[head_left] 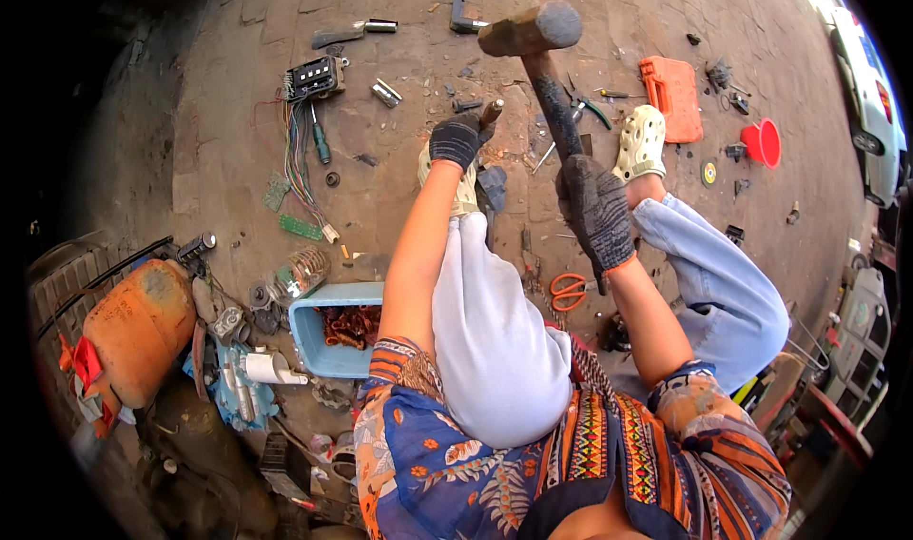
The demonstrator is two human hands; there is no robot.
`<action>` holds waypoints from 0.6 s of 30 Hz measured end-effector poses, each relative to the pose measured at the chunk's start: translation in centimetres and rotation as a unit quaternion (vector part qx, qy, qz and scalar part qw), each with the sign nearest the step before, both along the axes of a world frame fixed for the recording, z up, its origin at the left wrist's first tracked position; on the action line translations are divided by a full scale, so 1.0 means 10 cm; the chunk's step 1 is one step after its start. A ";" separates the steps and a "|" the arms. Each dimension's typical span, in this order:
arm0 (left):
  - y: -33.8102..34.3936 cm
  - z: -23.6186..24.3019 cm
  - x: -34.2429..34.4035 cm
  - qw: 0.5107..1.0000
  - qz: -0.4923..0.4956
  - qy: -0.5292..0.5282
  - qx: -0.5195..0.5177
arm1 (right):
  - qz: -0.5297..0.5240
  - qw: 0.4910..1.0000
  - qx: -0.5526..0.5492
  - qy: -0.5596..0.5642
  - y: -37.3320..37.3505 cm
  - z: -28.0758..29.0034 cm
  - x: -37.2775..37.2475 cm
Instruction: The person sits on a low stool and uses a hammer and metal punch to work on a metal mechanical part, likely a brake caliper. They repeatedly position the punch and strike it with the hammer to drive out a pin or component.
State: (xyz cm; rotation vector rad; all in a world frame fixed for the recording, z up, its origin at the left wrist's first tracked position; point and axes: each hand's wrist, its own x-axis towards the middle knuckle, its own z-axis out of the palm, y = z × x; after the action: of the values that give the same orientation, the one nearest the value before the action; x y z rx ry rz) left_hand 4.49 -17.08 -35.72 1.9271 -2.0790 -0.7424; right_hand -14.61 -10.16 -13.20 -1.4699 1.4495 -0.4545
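Note:
My right hand (596, 209), in a dark knit glove, is wrapped round the handle of a heavy hammer (549, 88). The hammer's blunt steel head is raised ahead of me, over the ground. My left hand (455, 142), also gloved, is closed round a short rusty metal bar (492, 113), whose round end sticks up past the fingers. The bar's lower end is hidden. Under the left hand lies my left clog (464, 194), partly covered. Dark scraps (493, 186) lie beside that foot, and green-handled pliers (596, 114) rest just past the hammer's handle.
A blue basin (302, 338) of reddish-brown metal scraps stands by my left leg. A wired circuit unit (315, 79) and a screwdriver (320, 143) lie farther left. Orange-handled scissors (569, 292) lie between my legs. Right of my foot are an orange case (673, 98) and a red bucket (762, 144).

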 end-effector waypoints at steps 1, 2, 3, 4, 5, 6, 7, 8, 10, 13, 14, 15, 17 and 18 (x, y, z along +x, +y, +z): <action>0.01 0.01 0.01 1.000 0.009 -0.013 -0.006 | 0.000 0.998 -0.060 0.024 -0.04 0.22 -0.02; 0.02 0.04 0.00 0.999 0.015 -0.026 -0.013 | -0.055 0.995 -0.077 -0.030 0.01 0.22 -0.04; 0.06 0.03 0.01 1.000 0.016 -0.021 0.001 | -0.105 0.986 -0.097 -0.085 0.07 0.21 -0.04; 0.05 0.02 0.03 1.000 0.020 -0.016 0.010 | -0.161 0.975 -0.086 -0.126 0.13 0.35 0.07; 0.00 0.03 0.02 1.000 0.023 -0.011 0.015 | -0.156 0.982 -0.064 -0.087 0.20 0.21 0.05; -0.05 0.04 -0.07 1.000 0.014 0.004 -0.004 | -0.159 0.985 -0.044 -0.041 0.30 -0.09 -0.04; -0.08 0.04 -0.14 1.000 0.002 0.017 -0.022 | -0.106 0.992 -0.054 0.049 0.36 -0.58 -0.18; -0.08 0.04 -0.17 0.999 -0.008 0.028 -0.035 | 0.163 0.873 -0.273 0.370 0.38 -0.81 -0.23; -0.10 0.05 -0.15 0.996 -0.044 -0.082 -0.002 | 0.219 0.913 -0.179 0.293 0.37 -1.32 -0.40; -0.17 0.04 -0.13 0.998 -0.029 -0.026 0.053 | -0.015 0.992 0.115 -0.041 0.39 -1.38 -0.49; -0.07 0.11 -0.05 0.998 0.003 -0.010 0.057 | -0.043 0.988 0.126 -0.077 0.33 -0.76 -0.29; 0.06 0.14 0.00 0.999 0.017 0.015 0.029 | -0.077 0.982 0.132 -0.110 0.28 -0.09 -0.12; 0.07 0.20 0.03 0.999 0.027 0.028 -0.005 | -0.094 0.991 0.043 -0.086 0.15 0.24 -0.10; 0.09 0.22 0.04 1.000 0.024 0.019 0.003 | -0.120 0.986 0.007 -0.112 0.18 0.19 -0.08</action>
State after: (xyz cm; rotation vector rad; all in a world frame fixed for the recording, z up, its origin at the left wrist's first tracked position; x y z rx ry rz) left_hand 4.85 -16.18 -33.54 1.9419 -2.0041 -0.7691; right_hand -15.41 -8.35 -11.34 -1.1938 1.4491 -0.7322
